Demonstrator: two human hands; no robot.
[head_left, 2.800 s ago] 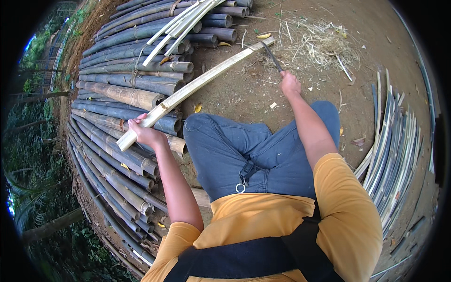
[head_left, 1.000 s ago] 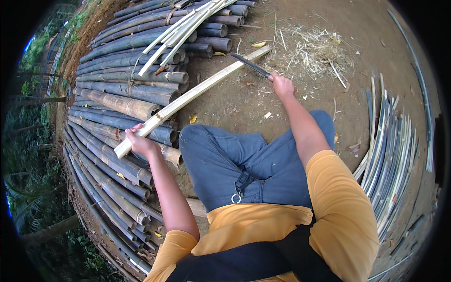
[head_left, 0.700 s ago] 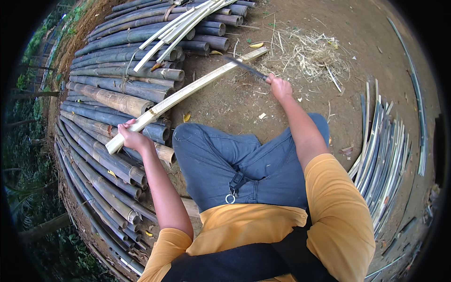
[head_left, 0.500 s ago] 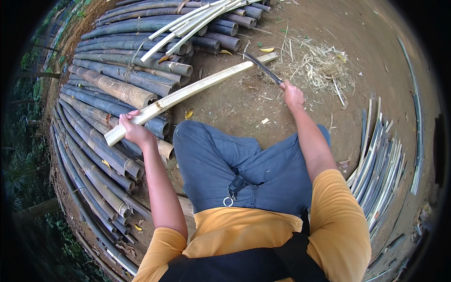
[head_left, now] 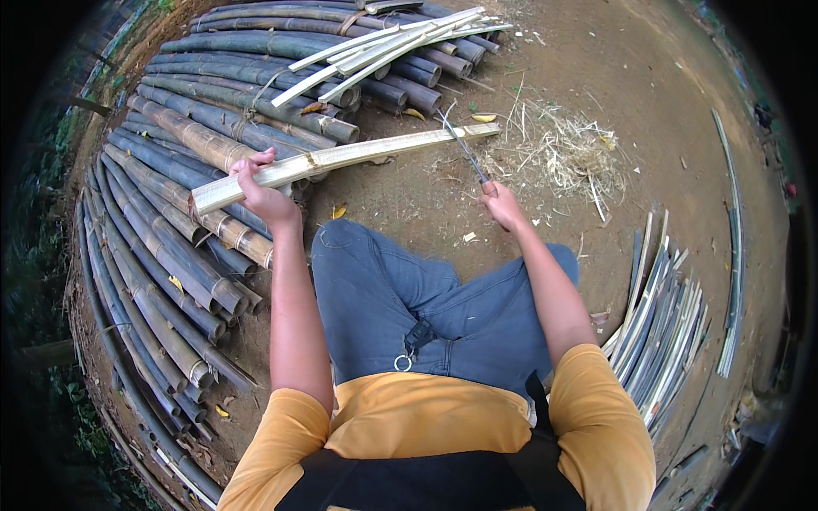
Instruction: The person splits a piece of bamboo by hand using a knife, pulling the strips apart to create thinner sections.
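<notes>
From the camera on my head I see my left hand (head_left: 266,194) closed around the near end of a pale split bamboo piece (head_left: 341,158), fingers wrapped over the top and thumb under it. The piece goes away from me to the right, and its far end hangs above the bare ground (head_left: 409,204), near a heap of dry shavings (head_left: 567,153). My right hand (head_left: 503,204) is closed in a fist on the handle of a long knife (head_left: 464,149). The blade goes up and away from my hand and meets the bamboo near its far end; the blade is thin in this view, so I think the edge touches the bamboo, but I am not sure.

To do this cut well, I judge that I must hold the near end firm and low so the piece does not turn, keep the blade along the grain, and push away from my knees (head_left: 375,272).

At my left lies a stack of dark round bamboo poles (head_left: 170,221), with pale split strips (head_left: 383,47) on top. At my right lie more thin strips (head_left: 665,324).
</notes>
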